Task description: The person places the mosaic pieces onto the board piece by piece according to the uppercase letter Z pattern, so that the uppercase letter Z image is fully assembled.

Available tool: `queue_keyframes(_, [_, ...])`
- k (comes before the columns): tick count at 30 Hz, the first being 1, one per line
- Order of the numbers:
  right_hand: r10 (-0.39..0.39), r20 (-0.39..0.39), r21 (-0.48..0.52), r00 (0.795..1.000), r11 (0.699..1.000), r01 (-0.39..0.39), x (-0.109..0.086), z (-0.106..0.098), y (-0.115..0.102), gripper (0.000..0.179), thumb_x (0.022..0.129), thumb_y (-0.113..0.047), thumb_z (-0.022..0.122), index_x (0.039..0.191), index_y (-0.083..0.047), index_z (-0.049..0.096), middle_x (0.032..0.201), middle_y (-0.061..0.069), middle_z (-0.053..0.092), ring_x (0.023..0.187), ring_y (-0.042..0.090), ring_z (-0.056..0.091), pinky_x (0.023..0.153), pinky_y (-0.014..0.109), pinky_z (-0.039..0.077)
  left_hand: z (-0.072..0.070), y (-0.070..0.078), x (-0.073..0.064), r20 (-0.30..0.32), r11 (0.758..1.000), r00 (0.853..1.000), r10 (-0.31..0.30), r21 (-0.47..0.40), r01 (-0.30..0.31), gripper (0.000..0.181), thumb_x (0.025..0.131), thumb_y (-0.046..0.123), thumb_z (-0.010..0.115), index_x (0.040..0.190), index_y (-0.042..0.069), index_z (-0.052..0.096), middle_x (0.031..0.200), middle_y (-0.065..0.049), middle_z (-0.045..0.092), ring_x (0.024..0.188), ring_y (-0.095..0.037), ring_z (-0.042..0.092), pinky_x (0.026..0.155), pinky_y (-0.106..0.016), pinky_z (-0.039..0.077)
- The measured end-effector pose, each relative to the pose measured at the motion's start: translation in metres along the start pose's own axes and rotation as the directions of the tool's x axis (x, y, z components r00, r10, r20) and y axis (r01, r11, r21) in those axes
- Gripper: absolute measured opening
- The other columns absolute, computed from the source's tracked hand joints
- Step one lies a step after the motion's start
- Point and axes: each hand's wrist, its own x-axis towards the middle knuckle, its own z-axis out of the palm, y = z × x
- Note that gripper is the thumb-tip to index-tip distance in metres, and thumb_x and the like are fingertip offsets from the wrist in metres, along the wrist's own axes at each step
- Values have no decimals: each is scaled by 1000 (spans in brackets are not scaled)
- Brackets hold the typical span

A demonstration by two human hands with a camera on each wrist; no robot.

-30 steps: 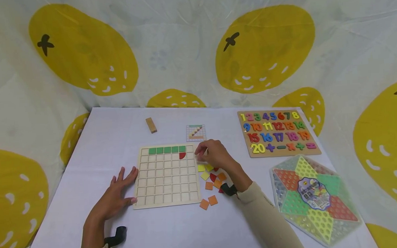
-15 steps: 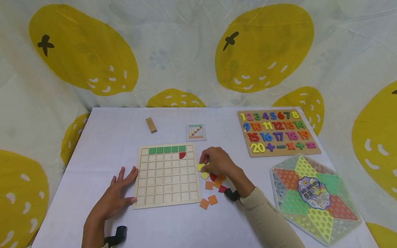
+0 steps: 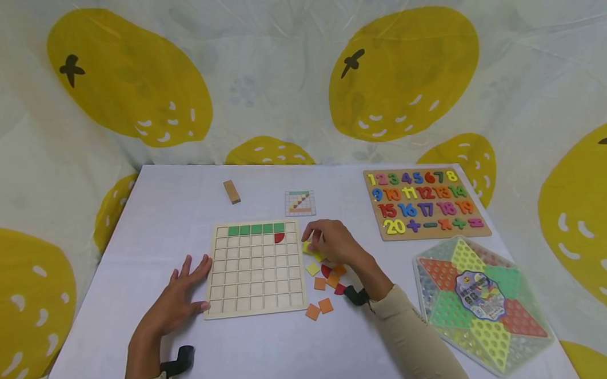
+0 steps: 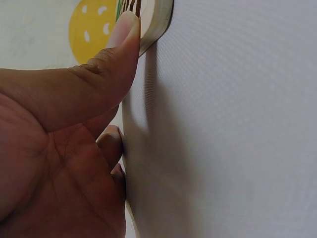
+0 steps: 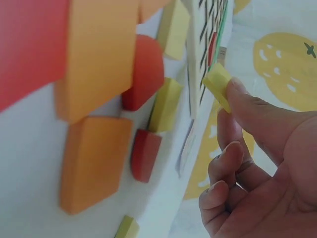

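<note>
A wooden grid board (image 3: 256, 276) lies flat on the table, with a row of green square tiles (image 3: 256, 230) along its top and one red quarter-round tile (image 3: 279, 237) beneath their right end. My left hand (image 3: 171, 302) rests at the board's left side, fingers spread; the left wrist view has its thumb (image 4: 121, 42) touching the board's edge. Beside the right edge, my right hand (image 3: 334, 242) pinches a yellow tile (image 5: 218, 85) between thumb and index finger, raised above the table. Under and below that hand lie loose yellow, red and orange tiles (image 3: 320, 283).
Behind the board lie a small pattern card (image 3: 299, 203) and a wooden block (image 3: 231, 191). At the right are a number puzzle board (image 3: 428, 203) and a hexagonal game board with star-shaped holes in colours (image 3: 485, 306). A fruit-print cloth (image 3: 276, 70) hangs behind the table.
My right hand has dipped toward the loose tiles, picked up a yellow one, and risen slightly toward the board. My left hand has stayed in place.
</note>
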Motion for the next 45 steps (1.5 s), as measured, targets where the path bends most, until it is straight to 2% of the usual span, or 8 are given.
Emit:
queue_keyframes(5, [-36,-31,4,999,999,36,5,3,-9,11,94,-18,82,99,-22,72,83,-4,66,75,17,56,66,27,47,-1,0,-1,-1,1000,1000,9,-3,-9,110,74,5,90,167,17,33,177,-13,21,167,-41,-7,133,-66,-7])
queue_keyframes(10, [-54,-70,31,996,998,56,14,10,-20,12,92,-18,84,97,-21,73,81,-4,69,71,18,57,65,27,45,-2,0,-1,-2,1000,1000,25,-18,-25,109,74,3,90,167,16,34,176,-13,22,167,-41,-6,133,-65,-8])
queue_keyframes(19, [-72,-74,55,995,996,76,35,28,-39,12,91,-19,86,96,-19,74,82,-4,71,77,15,64,70,30,51,-1,0,-1,-3,999,1000,25,-20,-25,109,73,4,90,167,16,35,176,-13,23,167,-42,-5,133,-65,-7])
queue_keyframes(24, [-60,-44,39,997,997,62,47,37,-45,13,91,-19,85,96,-19,73,79,-4,70,71,14,63,62,29,48,-1,-2,-1,-3,999,1000,29,-25,-29,110,73,4,90,167,16,34,176,-13,23,167,-41,-6,133,-65,-8])
queue_keyframes(31, [-16,-61,-26,998,1000,14,59,48,-52,16,89,-19,87,87,-20,71,74,-5,67,66,12,60,56,26,45,-1,-1,-2,-5,999,1000,26,-20,-26,110,73,5,90,167,17,34,176,-13,23,167,-41,-6,133,-65,-7])
queue_keyframes(38, [29,-31,-80,999,996,-31,63,52,-57,18,89,-19,86,80,-23,71,70,-6,64,67,11,58,55,25,44,-2,-1,-1,-7,999,1000,30,-19,-30,109,74,4,90,167,17,34,176,-13,23,167,-42,-6,133,-65,-8])
queue_keyframes(42, [1,-16,-89,1000,996,-2,61,50,-56,16,89,-18,85,79,-23,73,71,-7,65,68,10,59,57,24,44,-2,-1,-1,-5,999,999,32,-13,-32,110,74,4,90,167,17,33,176,-13,22,167,-42,-7,133,-65,-8])
queue_keyframes(45, [-29,-18,-55,999,998,28,56,46,-52,13,88,-17,85,85,-22,74,74,-6,66,70,11,60,60,25,46,-3,-1,0,-4,999,999,35,-10,-35,110,74,5,90,167,16,33,176,-13,22,167,-42,-7,133,-65,-8])
